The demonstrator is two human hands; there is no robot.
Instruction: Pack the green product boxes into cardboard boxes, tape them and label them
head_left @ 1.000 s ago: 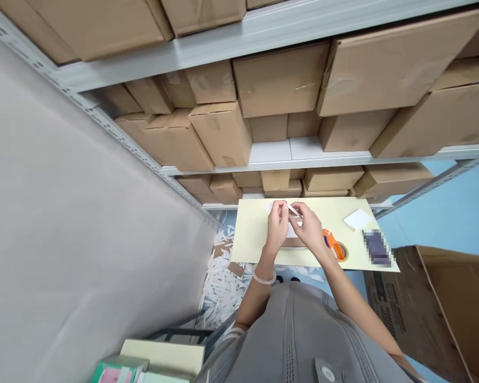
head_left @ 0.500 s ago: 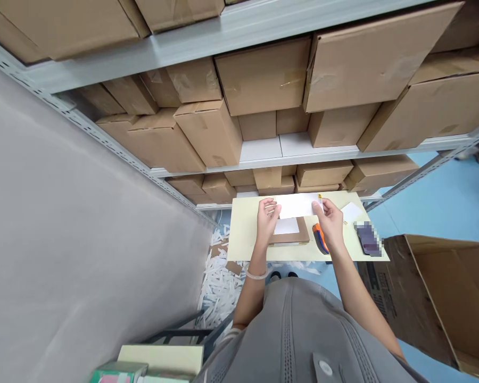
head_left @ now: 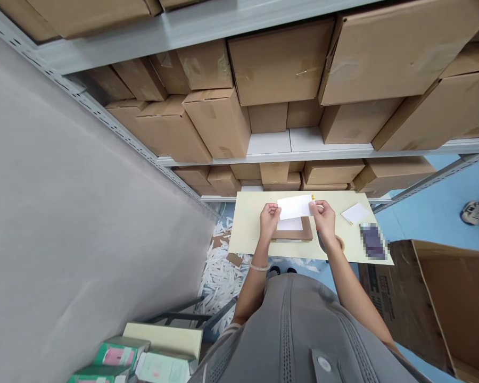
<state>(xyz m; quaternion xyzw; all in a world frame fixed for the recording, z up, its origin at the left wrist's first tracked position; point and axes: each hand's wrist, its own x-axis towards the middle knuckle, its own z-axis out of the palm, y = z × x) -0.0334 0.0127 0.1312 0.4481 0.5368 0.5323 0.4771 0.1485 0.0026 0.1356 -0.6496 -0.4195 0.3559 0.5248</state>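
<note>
A white paper strip (head_left: 295, 206) with a yellow mark at its right end spans my two hands above the table. My left hand (head_left: 270, 219) pinches its left end. At the right end, my right hand (head_left: 324, 217) grips it between thumb and fingers. Beneath the strip lies a brown cardboard box (head_left: 293, 234), a white sheet (head_left: 290, 224) on its top. Beside the box, a dark tool with an orange part (head_left: 320, 240) is mostly covered by my right hand and forearm. A tape roll (head_left: 340, 243) shows just past my right wrist.
The pale table (head_left: 245, 234) also bears a white paper stack (head_left: 355, 213) and a blurred phone-like object (head_left: 373, 241). Shelves of cardboard boxes (head_left: 281, 64) rise behind. A large open carton (head_left: 407, 292) stands at right, paper scraps (head_left: 219, 276) litter the floor, and a person's shoe (head_left: 471, 213) shows far right.
Both hands still hold the paper strip, now tilted up at its right end. My right hand has shifted slightly left, covering most of the orange tool. A shoe shows more fully at far right.
</note>
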